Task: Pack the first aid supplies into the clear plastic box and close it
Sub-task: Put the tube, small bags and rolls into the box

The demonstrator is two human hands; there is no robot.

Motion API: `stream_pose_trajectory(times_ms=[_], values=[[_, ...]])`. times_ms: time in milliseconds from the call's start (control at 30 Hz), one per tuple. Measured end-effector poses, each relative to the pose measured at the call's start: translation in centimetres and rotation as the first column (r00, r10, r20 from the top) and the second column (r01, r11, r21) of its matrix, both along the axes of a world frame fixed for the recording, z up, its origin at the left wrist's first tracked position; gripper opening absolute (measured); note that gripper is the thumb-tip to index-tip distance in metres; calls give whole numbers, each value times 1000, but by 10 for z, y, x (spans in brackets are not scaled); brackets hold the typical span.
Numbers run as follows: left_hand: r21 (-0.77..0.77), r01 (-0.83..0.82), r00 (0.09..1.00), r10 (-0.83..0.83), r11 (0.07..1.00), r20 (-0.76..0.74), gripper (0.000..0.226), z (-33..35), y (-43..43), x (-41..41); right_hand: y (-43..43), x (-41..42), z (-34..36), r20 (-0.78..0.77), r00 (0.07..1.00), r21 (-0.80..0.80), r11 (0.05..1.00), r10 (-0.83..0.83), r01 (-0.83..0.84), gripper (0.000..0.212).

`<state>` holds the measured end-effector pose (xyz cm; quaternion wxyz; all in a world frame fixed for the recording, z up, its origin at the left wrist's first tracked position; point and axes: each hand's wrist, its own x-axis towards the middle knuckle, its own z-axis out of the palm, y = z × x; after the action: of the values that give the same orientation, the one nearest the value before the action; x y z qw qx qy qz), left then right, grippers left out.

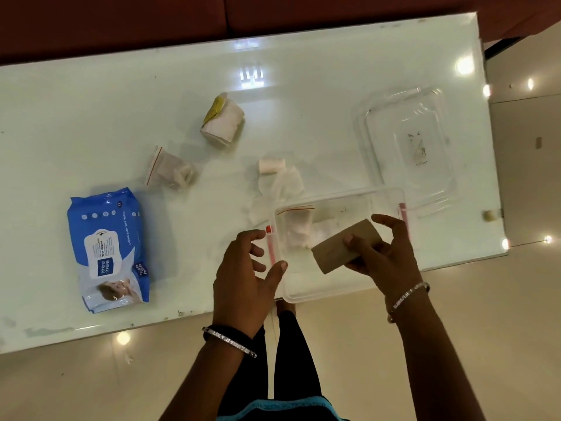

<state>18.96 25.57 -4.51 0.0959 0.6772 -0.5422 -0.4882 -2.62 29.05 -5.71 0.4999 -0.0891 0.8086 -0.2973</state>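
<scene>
The right hand [385,256] is curled round a brown pack [340,249] held over the clear plastic box [334,294], the left hand [246,284] is held spread and empty at the box's left wall, the lid [406,138] laid beyond it.

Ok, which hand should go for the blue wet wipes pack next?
Left. The left hand is open and empty at the left edge of the clear box, nearer the wet wipes pack. The right hand is busy holding a brown roll over the box.
</scene>
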Motion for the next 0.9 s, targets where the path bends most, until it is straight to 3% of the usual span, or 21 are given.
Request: stream_pose_trajectory(times_ms=[100, 300, 400, 567, 667, 767, 833, 900], values=[[120, -20, 999, 23, 993, -28, 55, -7, 3, 0, -6, 0, -16, 1, 985, 158, 973, 170, -168, 40], [209, -120, 979, 151, 971, -139, 40, -17, 8, 0, -17, 21, -42, 15, 975, 345, 914, 224, -215, 25], [234, -140, 967, 184, 962, -178, 38, -19, 7, 2, -19, 26, -45, -47, 944, 436, 857, 326, -275, 40], [306, -150, 949, 223, 940, -221, 34, -22, 2, 6, -22, 30, -44, -177, 760, 587, 687, 625, -428, 46], [299, -164, 949, 233, 940, -212, 22, -23, -7, 14, -26, 29, -38, -217, 694, 626, 643, 687, -441, 39], [255, -288, 918, 342, 923, -201, 13, -27, -24, 31, -36, 29, -24, -460, 651, 522, 777, 604, -352, 29], [250, -398, 868, 450, 883, -209, 9, -31, -40, 46, -47, 36, -11, -644, 579, 336, 864, 501, -375, 26], [287, -534, 776, 596, 795, -205, 6, -38, -60, 62, -64, 49, 0, -738, 548, 145, 885, 394, -442, 25]])
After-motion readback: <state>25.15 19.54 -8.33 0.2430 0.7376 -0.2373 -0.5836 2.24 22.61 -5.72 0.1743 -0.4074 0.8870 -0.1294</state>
